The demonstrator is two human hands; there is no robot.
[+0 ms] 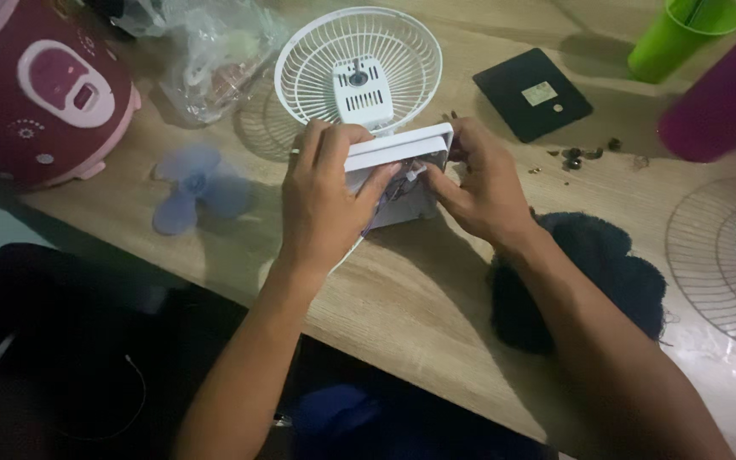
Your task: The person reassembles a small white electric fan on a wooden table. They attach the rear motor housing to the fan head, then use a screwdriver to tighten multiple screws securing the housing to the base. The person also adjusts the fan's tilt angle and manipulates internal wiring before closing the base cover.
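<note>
A light wooden table (402,298) fills the dim scene, with a partly dismantled small white fan (368,94) near its far edge. The fan's white base (402,149) sits at the centre of the table, tilted up and gripped from both sides. The left hand (325,200), a ring on one finger, wraps its fingers over the base's top edge; the right hand (479,187) pinches the base's right end, fingers closed narrow around it. Behind stands the rear grille (385,51) with the motor housing (361,89). A pale blue fan blade (198,183) lies to the left, near a maroon rice cooker (36,85) and a clear plastic bag (206,51). To the right lie a black square device (531,94), small dark screws (581,155), a dark cloth (589,281), a wire grille (726,255) and a green cup (683,34).
</note>
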